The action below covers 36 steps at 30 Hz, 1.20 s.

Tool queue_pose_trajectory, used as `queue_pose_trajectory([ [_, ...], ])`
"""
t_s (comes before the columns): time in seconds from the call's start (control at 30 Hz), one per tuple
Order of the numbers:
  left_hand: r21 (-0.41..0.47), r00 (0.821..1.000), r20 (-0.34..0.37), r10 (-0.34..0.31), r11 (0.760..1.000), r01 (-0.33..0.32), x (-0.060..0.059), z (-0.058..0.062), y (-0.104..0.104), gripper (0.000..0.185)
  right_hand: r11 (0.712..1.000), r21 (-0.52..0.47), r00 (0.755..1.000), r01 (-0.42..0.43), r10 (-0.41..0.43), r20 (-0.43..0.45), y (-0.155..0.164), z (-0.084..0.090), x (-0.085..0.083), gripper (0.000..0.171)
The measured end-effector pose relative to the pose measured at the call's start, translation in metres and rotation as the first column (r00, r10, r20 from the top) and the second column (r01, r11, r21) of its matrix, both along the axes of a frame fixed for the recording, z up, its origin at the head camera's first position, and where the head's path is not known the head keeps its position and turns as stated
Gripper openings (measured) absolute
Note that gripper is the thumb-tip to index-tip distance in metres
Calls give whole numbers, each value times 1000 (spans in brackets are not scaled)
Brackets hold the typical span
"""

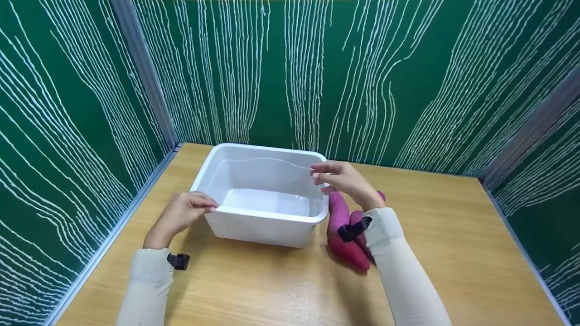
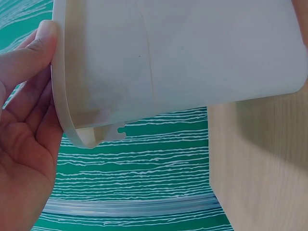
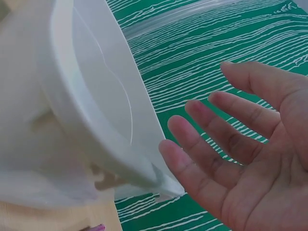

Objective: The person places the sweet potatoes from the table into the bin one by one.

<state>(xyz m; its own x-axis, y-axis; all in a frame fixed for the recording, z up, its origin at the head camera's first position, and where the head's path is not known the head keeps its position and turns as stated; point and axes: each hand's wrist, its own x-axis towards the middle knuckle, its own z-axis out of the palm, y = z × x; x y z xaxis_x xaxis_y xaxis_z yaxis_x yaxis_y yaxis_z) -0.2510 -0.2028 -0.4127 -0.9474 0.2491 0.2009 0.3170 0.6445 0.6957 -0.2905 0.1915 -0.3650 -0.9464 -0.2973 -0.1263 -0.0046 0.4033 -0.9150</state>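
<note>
A white plastic bin (image 1: 258,228) stands with its open top up on the table, its inside bare except for a thin pale line along the walls. At its near left corner my left hand (image 1: 183,210) pinches the rim, thumb on one side and fingers on the other; the left wrist view shows this thumb (image 2: 45,41) against the rim. My right hand (image 1: 342,179) is by the right end of the bin, overlapping the rim in the head view. Its fingers (image 3: 202,144) are spread and loosely bent beside the rim, with nothing held.
Several purple and red long tapered roots, like sweet potatoes (image 1: 346,253), lie right of the bin, partly under my right forearm. The wooden table (image 1: 453,235) is bordered by green panels (image 1: 272,68) with white wavy lines and grey metal posts (image 1: 145,68).
</note>
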Motion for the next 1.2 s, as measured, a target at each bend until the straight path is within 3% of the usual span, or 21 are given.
queue_pose_trajectory([
  [0.27,-11,1000,21,5,1000,-5,-2,2,-1,17,999,-41,1000,24,-23,20,14,-3,-1,45],
  [0.53,1,999,-40,-34,999,35,-3,0,-1,13,998,-68,1000,12,-12,0,24,-5,2,49],
  [0.73,3,999,-25,-28,1000,28,-2,0,-1,14,995,-96,1000,11,-10,5,35,-9,6,52],
  [1.2,14,1000,21,-21,1000,21,-2,-1,0,15,999,-4,998,54,-54,-23,65,-20,14,55],
])
